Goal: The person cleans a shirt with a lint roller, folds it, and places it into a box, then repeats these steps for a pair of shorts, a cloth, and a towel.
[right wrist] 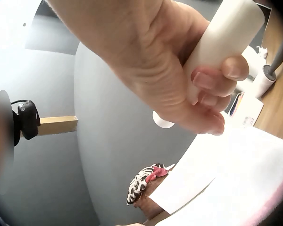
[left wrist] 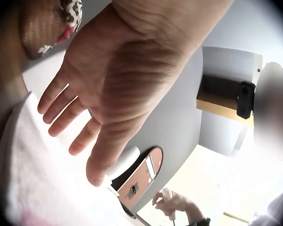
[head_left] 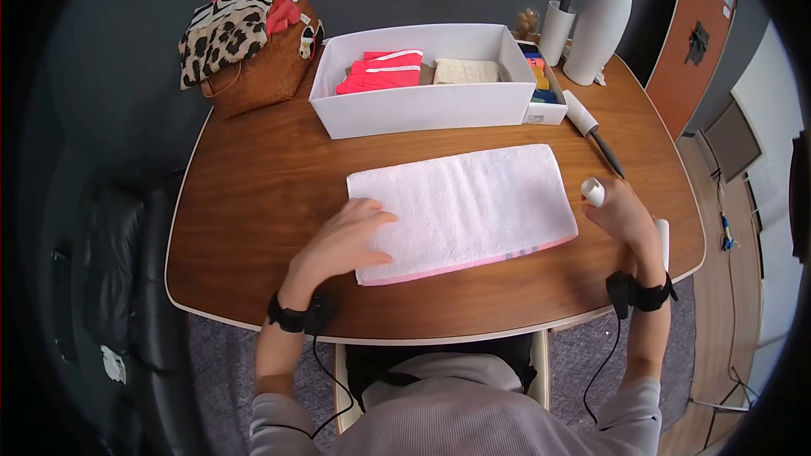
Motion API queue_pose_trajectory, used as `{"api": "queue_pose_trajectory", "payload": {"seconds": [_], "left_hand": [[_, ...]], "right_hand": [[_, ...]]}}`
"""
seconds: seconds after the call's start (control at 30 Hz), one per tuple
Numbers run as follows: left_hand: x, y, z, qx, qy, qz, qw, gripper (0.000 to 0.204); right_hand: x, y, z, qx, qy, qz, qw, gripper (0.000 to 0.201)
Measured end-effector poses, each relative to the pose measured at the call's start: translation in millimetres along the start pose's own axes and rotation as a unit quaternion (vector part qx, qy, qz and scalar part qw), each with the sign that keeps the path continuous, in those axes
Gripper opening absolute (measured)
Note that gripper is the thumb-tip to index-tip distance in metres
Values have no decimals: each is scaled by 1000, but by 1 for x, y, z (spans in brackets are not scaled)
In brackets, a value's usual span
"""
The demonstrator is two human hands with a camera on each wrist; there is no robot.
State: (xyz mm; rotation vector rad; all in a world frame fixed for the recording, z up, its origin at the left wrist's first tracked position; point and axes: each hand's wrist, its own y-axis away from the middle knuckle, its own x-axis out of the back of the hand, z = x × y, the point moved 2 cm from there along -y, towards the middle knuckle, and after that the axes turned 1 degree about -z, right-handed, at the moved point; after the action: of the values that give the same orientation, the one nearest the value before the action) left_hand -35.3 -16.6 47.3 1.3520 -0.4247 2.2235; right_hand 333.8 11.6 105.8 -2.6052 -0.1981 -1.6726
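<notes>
A folded white towel [head_left: 463,213] with a pink edge lies on the table before me. My left hand [head_left: 348,236] is at the towel's left side, fingers spread and reaching over its edge; the left wrist view shows the palm and loosely extended fingers [left wrist: 83,136]. To the right of the towel, my right hand [head_left: 623,209] grips a smooth white cylinder-shaped object [right wrist: 228,35], fingers curled round it. In the head view its round end [head_left: 594,192] pokes out toward the towel. I cannot tell what kind of object it is.
Behind the towel stands a white box [head_left: 422,110] with folded red and cream cloths. Beside it sit a small white tray [head_left: 549,110], a lint roller [head_left: 583,114] with a dark handle and a tall white vase [head_left: 600,29]. A brown basket [head_left: 262,76] with patterned cloth stands back left.
</notes>
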Motion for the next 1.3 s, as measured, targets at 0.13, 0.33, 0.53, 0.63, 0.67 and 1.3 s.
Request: {"api": "queue_pose_trajectory", "payload": {"seconds": [0.13, 0.33, 0.53, 0.63, 0.67, 1.3], "left_hand": [[-33, -35, 34, -116, -6, -55, 992, 62], [-74, -130, 114, -188, -105, -29, 976, 50], [-138, -180, 139, -171, -105, 2, 980, 29], [-108, -182, 145, -96, 24, -103, 990, 20], [-106, -185, 137, -110, 54, -57, 991, 21], [-85, -147, 121, -274, 108, -82, 952, 34]], "right_hand": [[-3, -21, 2, 15, 18, 61, 998, 14], [32, -40, -21, -3, 2, 152, 988, 15], [90, -7, -45, 94, -48, 307, 946, 14], [102, 18, -38, 95, -115, 363, 920, 12], [103, 28, -36, 94, -125, 382, 911, 12], [116, 54, 8, 63, -182, 468, 862, 10]]}}
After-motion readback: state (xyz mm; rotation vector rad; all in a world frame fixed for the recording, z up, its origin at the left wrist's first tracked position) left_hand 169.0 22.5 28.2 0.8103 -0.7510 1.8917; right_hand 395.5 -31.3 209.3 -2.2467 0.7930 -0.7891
